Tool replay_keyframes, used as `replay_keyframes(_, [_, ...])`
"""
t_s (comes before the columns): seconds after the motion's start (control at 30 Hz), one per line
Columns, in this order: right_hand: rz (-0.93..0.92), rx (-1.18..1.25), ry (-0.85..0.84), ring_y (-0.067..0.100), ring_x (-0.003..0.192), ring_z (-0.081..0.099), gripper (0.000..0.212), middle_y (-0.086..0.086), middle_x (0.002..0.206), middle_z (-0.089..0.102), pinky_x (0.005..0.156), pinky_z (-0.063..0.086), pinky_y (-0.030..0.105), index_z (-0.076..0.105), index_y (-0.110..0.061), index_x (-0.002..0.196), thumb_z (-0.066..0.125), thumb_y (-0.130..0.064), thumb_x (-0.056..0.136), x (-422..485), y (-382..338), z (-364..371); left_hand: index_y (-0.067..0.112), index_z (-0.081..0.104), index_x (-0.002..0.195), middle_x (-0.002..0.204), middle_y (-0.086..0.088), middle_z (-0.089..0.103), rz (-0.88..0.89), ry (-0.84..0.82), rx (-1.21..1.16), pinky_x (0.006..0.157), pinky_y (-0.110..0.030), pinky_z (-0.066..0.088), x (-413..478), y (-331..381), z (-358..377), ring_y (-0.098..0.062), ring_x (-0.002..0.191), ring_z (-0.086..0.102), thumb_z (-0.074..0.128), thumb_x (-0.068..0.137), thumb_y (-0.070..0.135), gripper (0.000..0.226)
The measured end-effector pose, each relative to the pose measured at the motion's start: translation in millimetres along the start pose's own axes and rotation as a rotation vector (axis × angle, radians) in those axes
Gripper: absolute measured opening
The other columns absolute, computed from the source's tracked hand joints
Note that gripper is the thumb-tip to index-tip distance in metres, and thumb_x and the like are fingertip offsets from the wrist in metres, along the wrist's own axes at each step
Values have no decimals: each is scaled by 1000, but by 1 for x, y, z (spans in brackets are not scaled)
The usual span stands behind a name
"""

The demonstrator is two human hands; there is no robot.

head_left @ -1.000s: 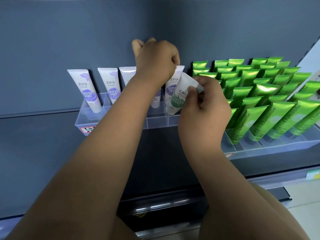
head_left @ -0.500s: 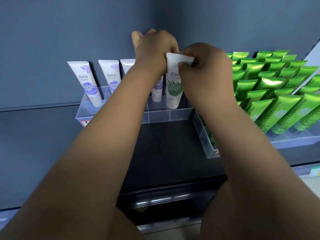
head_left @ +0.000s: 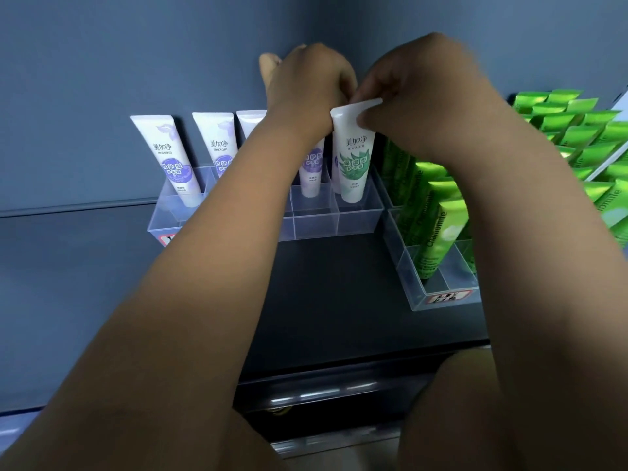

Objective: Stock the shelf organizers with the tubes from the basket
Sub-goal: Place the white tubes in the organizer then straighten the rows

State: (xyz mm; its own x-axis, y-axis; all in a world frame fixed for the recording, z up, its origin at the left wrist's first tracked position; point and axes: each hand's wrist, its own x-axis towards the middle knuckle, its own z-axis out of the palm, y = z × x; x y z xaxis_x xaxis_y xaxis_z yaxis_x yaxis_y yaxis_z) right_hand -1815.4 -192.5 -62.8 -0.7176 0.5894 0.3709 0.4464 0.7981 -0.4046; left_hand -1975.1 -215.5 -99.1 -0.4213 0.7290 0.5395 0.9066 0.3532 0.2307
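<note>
— Your right hand [head_left: 407, 96] pinches the flat crimped top of the white squeeze tube with the green leaf label [head_left: 353, 164]. Its cap end is down in a right-end cell of the clear plastic shelf organizer [head_left: 356, 220], to the right of the purple-labelled white tubes [head_left: 173, 154].

— Then you're at the seating step, I'd judge. And your left hand [head_left: 306, 86]?

— Its fingers are curled, with the back of the hand toward you, just beside the tube's top corner. I cannot tell whether they grip anything.

— Next, you'll likely need to settle the tube upright and loosen your pinch. Then reach for the basket, which is out of view.
</note>
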Motion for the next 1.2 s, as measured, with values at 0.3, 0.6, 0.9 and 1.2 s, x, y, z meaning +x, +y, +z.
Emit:
replay_keyframes(0.3, [-74, -281, -62, 27, 101, 65, 26, 5, 110, 71, 90, 52, 35, 80, -25, 103, 64, -11, 87, -3, 7, 16, 35, 62, 60, 76, 16, 65, 7, -8, -33, 84, -38, 19, -2, -1, 4, -11, 104, 58, 68, 75, 22, 20])
replay_keyframes(0.6, [-25, -258, 33, 28, 96, 63, 27, 5, 101, 71, 77, 50, 29, 78, -24, 96, 61, -9, 82, 8, 29, 35, 38, 71, 81, 85, 20, 70, 33, -58, -82, 85, -39, 19, 1, -8, 3, -7, 107, 59, 76, 77, 25, 15])
replay_keyframes(0.9, [-15, -252, 40, 29, 97, 64, 29, 6, 101, 72, 82, 55, 35, 77, -24, 97, 57, -8, 82, 12, 31, 38, 40, 72, 91, 97, 21, 73, 45, -83, -97, 87, -39, 21, -2, -11, -1, -6, 105, 63, 74, 81, 23, 19])
replay_keyframes(1.2, [-3, -269, 5, 29, 105, 63, 34, 5, 110, 70, 88, 54, 35, 77, -24, 103, 55, -7, 83, 13, 32, 33, 17, 80, 97, 82, 13, 71, 133, -376, -276, 82, -29, 58, -3, 0, -47, -8, 82, 70, 70, 79, 4, 24])
